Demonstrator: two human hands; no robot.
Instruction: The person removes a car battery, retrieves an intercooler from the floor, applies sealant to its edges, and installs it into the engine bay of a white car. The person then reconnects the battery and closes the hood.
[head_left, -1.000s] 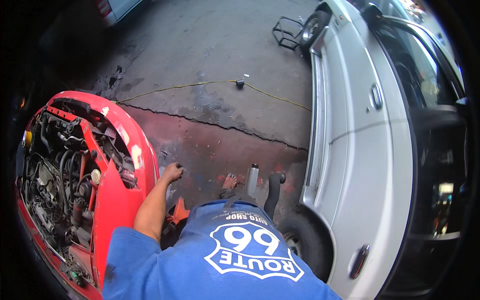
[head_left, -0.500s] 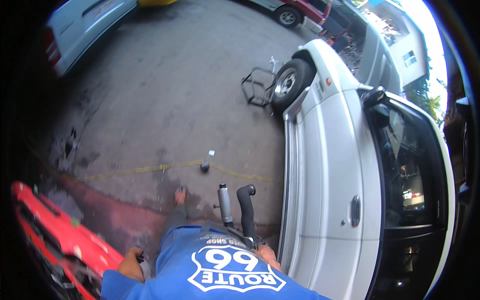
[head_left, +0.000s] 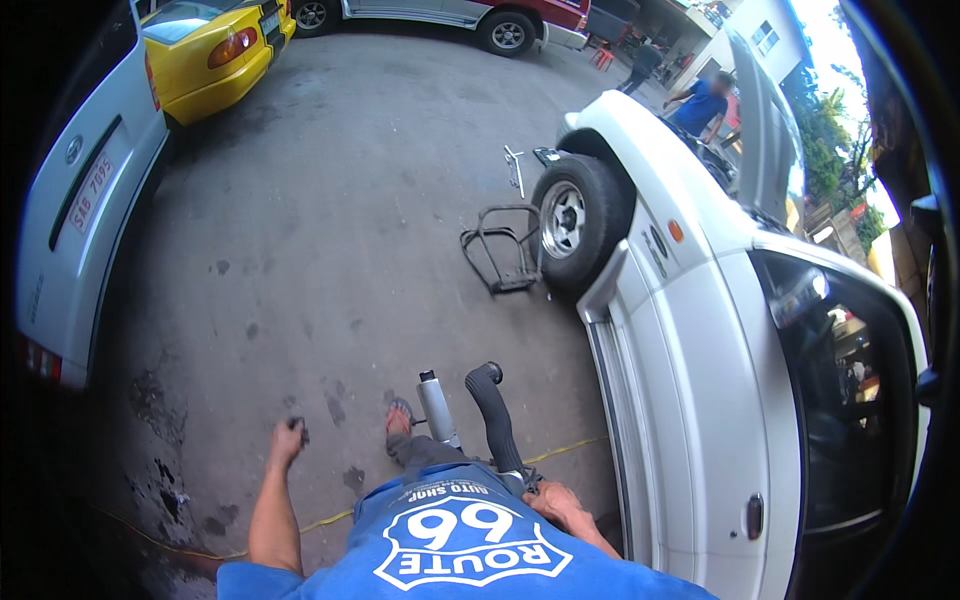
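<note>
While the right hand (head_left: 562, 505) sits at the lower end of a black ribbed hose (head_left: 492, 415), just in front of the blue shirt (head_left: 470, 550), its fingers are partly hidden; can't tell how firmly it's clamped. Silver cylinder (head_left: 436, 408) sticks out just left of the hose; can't see if the two are joined. A loose hold could drop either onto the floor.

Left hand (head_left: 288, 440) is well apart from the right, fingers curled, something dark at the tips; can't tell if it's gripped.

Yellow cord (head_left: 330, 520) lies on the floor to both sides of the body: snag risk if a foot drags. White vehicle (head_left: 690, 350) is near on the right; a swing that way could knock the hose into its panel.

Farther out, black metal frame (head_left: 515, 283) stands by the front wheel (head_left: 565, 218), cross-shaped wrench (head_left: 515, 172) beyond: trip hazards if the load blocks the view down. Co-worker (head_left: 700, 108) is by the raised hood.
</note>
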